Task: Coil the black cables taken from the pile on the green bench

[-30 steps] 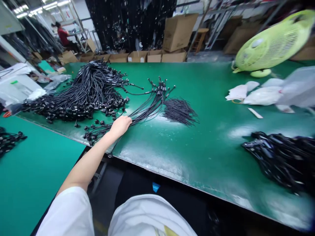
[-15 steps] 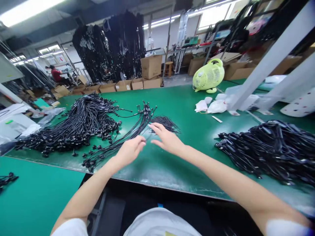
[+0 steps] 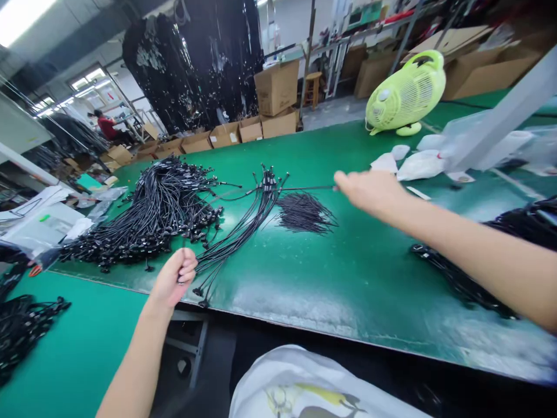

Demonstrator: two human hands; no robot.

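My left hand (image 3: 177, 274) is closed in a fist at the table's near edge, by the lower ends of a loose bundle of black cables (image 3: 250, 223). A short dark piece pokes out above the fist; what lies inside the fingers is hidden. Farther right, my right hand (image 3: 369, 191) is raised over the table and pinches the end of a thin black strand (image 3: 308, 187). That strand stretches almost level to the bundle's upper end; whether it is fastened there I cannot tell. Below it lies a pile of thin, short black strands (image 3: 306, 213).
A big heap of black cables with connectors (image 3: 159, 203) is on the left, and more cables (image 3: 470, 278) lie at right. A green fan (image 3: 407, 96), white bags (image 3: 420, 165) and a slanted white post (image 3: 500, 122) stand behind. A second green table (image 3: 87, 342) adjoins on the left.
My hands were close together over the bundle and have moved wide apart, left hand toward the near edge, right hand to the right with the strand. The view has shifted too.
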